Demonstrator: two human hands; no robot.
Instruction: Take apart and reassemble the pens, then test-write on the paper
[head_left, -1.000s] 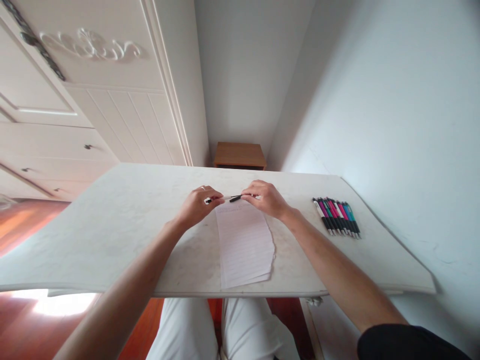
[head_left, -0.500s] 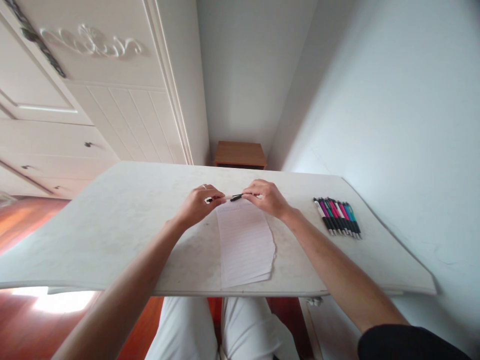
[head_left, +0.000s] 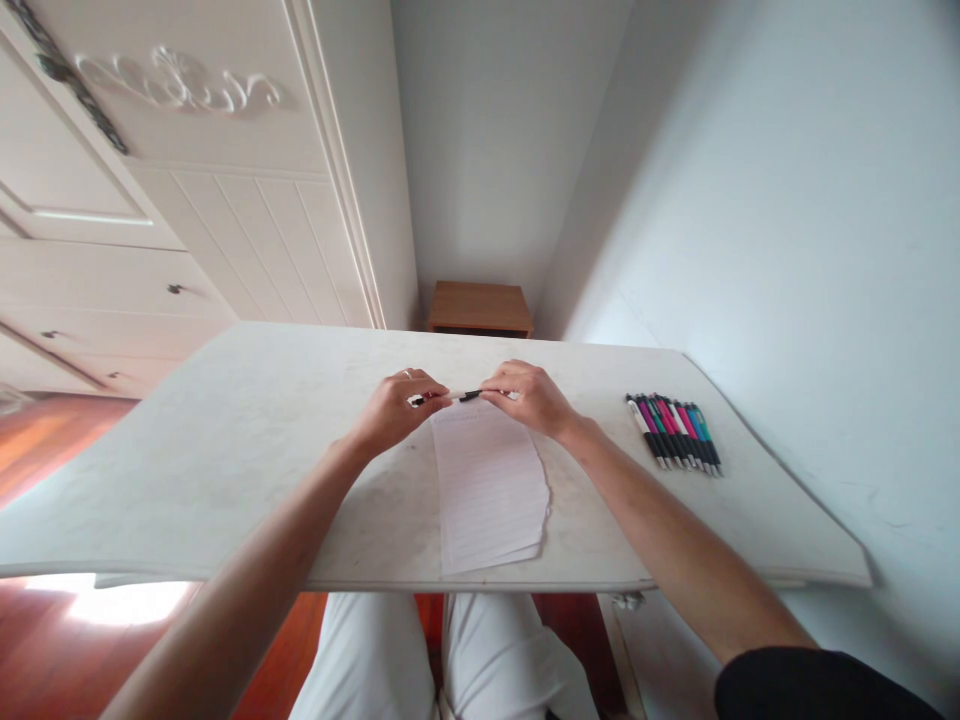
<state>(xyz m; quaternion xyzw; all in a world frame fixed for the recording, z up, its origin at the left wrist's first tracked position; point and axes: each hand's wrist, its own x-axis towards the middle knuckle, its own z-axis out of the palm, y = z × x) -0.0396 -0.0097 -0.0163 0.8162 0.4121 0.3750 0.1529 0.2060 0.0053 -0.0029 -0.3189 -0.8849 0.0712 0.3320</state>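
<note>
At the fingertips, the fingers (head_left: 433, 398) of the left hand (head_left: 394, 408) and those of the right hand (head_left: 532, 398) pinch opposite ends of a slim black-and-white pen (head_left: 461, 396). It is held level just above the far edge of a lined paper (head_left: 487, 490). The step looks like working the pen's two ends against each other, and a next move would call for firm pinches on both. The paper lies on the pale surface (head_left: 247, 450). A row of coloured pens (head_left: 675, 432) lies well to the right.

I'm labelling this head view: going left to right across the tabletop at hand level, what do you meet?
First the left hand → the pen gripped at its ends by both hands → the right hand → the row of coloured pens lying side by side.
</note>
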